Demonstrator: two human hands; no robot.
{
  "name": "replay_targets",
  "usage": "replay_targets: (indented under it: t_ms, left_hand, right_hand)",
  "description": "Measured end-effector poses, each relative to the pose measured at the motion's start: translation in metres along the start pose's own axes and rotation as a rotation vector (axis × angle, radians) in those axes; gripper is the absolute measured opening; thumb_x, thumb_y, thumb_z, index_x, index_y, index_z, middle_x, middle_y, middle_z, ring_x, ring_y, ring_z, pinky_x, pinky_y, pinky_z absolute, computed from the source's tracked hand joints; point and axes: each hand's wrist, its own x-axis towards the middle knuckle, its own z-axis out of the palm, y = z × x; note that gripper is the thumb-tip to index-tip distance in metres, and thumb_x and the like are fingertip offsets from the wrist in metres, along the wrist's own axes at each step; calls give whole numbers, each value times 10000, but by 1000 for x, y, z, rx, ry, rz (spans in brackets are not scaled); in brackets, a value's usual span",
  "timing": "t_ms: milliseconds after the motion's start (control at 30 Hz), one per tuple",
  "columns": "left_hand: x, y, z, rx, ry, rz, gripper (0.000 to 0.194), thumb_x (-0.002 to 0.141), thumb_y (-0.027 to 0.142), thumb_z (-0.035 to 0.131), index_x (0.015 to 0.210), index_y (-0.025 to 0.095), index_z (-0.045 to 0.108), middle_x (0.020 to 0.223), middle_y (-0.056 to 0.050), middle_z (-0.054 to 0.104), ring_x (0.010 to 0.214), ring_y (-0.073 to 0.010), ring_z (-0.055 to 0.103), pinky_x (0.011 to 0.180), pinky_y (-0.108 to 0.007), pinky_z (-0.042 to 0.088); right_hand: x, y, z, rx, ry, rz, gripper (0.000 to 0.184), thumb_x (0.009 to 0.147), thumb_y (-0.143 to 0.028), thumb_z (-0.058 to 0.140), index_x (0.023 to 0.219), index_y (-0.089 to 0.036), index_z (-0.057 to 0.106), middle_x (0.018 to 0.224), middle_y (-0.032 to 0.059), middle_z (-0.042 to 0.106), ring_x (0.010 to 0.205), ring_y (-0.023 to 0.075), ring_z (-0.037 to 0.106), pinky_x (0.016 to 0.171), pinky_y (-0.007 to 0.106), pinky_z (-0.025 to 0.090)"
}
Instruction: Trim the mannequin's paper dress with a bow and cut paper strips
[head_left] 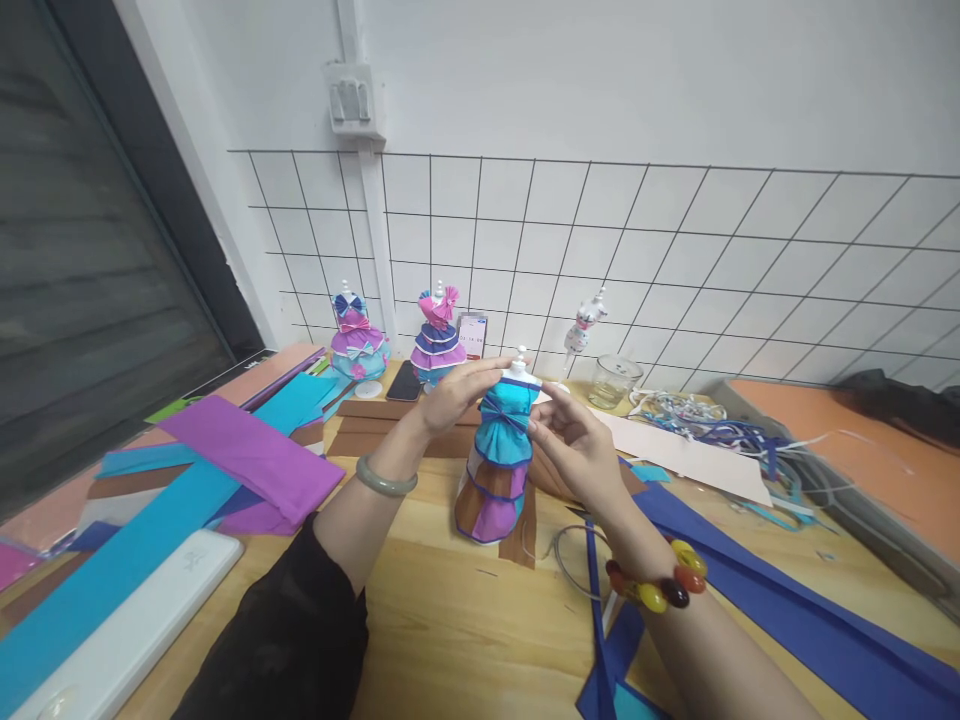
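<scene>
A small mannequin in a turquoise, brown and pink paper dress [498,452] stands on the wooden table [450,620] in front of me. My left hand [457,390] curls round its shoulder from behind, fingers closed on the top. At the bodice's right side, my right hand [574,440] pinches the fabric beside a blue bow. A green bangle circles my left wrist and a beaded bracelet my right.
Two dressed mannequins [356,335] [439,335] and a bare one [585,325] stand by the grid wall. A phone [405,380], a glass cup [615,380], tangled ribbons [720,425], white card [690,455] and purple, turquoise and blue paper sheets [255,455] lie around. A white case [135,620] rests at left.
</scene>
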Motion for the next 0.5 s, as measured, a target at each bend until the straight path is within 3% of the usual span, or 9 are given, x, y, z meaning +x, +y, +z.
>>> replay_targets:
  t_ms: [200, 500]
  left_hand:
    - [0, 2, 1, 77, 2, 56, 364, 842, 300, 502, 1163, 158, 600, 1265, -100, 547, 1184, -243, 494, 971, -351, 410]
    - [0, 1, 1, 98, -7, 25, 367, 840, 328, 517, 1162, 170, 596, 1302, -97, 515, 1230, -247, 446, 997, -369, 379]
  right_hand:
    - [2, 3, 1, 46, 70, 89, 412, 736, -331, 670, 1124, -212, 597, 727, -4, 566, 690, 133, 544, 645, 300, 470]
    - [3, -1, -3, 30, 8, 193, 332, 709, -364, 683, 993, -195, 657, 803, 27, 652, 753, 164, 588, 732, 335, 487]
